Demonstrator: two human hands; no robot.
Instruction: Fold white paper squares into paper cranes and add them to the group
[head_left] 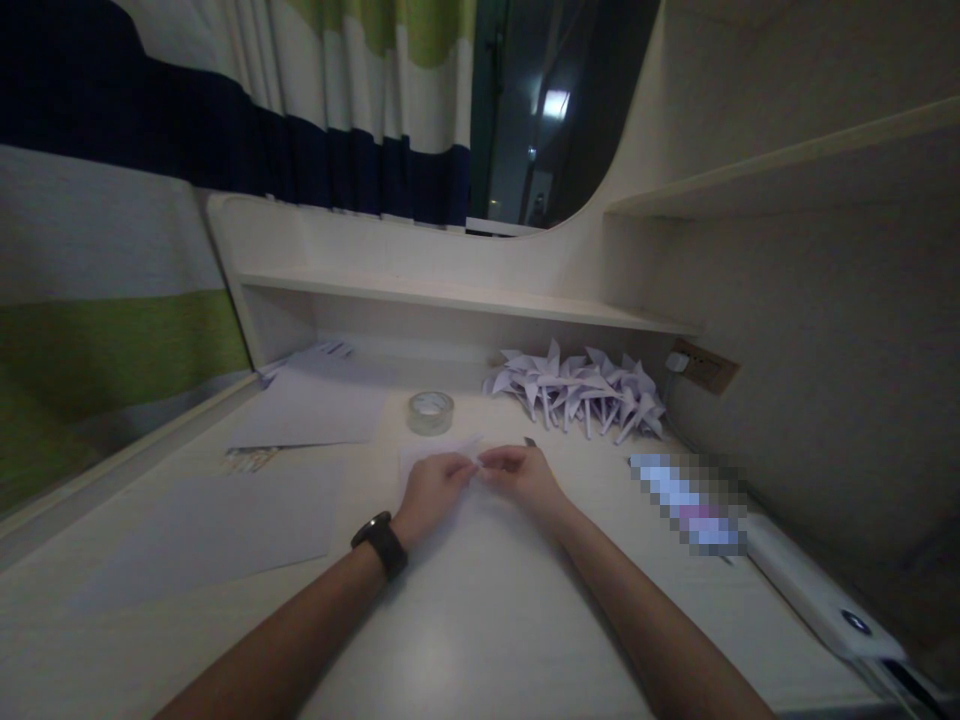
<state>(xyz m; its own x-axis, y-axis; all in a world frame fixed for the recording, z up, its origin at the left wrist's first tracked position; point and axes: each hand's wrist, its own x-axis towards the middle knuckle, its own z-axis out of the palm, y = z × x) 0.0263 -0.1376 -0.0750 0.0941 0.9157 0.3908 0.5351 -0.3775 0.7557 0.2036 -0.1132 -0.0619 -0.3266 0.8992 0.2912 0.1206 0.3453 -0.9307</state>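
My left hand (435,490), with a black watch (381,543) on its wrist, is closed in a pinch on a piece of white paper (411,462). Opposite it, my right hand (529,485) pinches the same paper, the fingertips of both hands almost meeting. Much of the paper is hidden behind the fingers, so its folds cannot be made out. A small dark tip of some object (530,441) shows just behind my right hand. Beyond my hands a roll of clear tape (430,413) lies flat on the white desk (465,630).
Several folded paper pinwheels (577,385) are heaped at the back right. Paper sheets (315,400) lie at the left, with another sheet (217,540) nearer me. A blurred-out phone-like object (686,505) and a long white lamp-like bar (810,585) line the right side. A shelf (450,290) overhangs the back.
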